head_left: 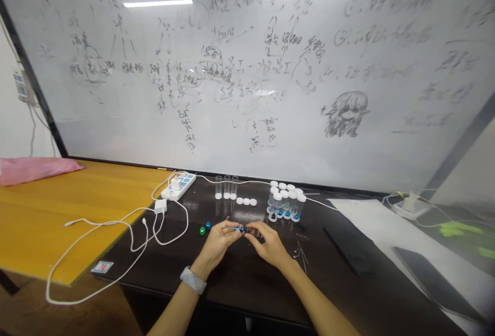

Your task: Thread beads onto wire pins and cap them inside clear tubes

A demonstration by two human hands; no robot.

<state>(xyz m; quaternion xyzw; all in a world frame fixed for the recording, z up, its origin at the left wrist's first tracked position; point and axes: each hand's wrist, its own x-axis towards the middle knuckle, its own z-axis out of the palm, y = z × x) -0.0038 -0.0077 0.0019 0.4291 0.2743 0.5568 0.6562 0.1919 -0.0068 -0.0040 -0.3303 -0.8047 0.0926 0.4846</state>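
My left hand [219, 244] pinches a pair of metal tweezers [232, 228] whose tips hold a small blue bead [242, 229]. My right hand [266, 243] is closed around a small clear vial, mostly hidden by the fingers. The two hands meet over the dark table [247, 274]. A green bead [201, 231] and a blue bead [208, 225] lie just left of my left hand. Behind the hands stand three empty clear vials [226, 187], three white caps [246, 202] and a cluster of capped vials [285, 202] with blue and green contents.
A white power strip [178, 186] with a charger and long white cables [127, 227] lies at the left, reaching onto the orange table [46, 212]. A pink cloth [34, 168] sits far left. Dark flat devices [344, 245] and white paper [386, 238] lie right. A whiteboard [247, 67] stands behind.
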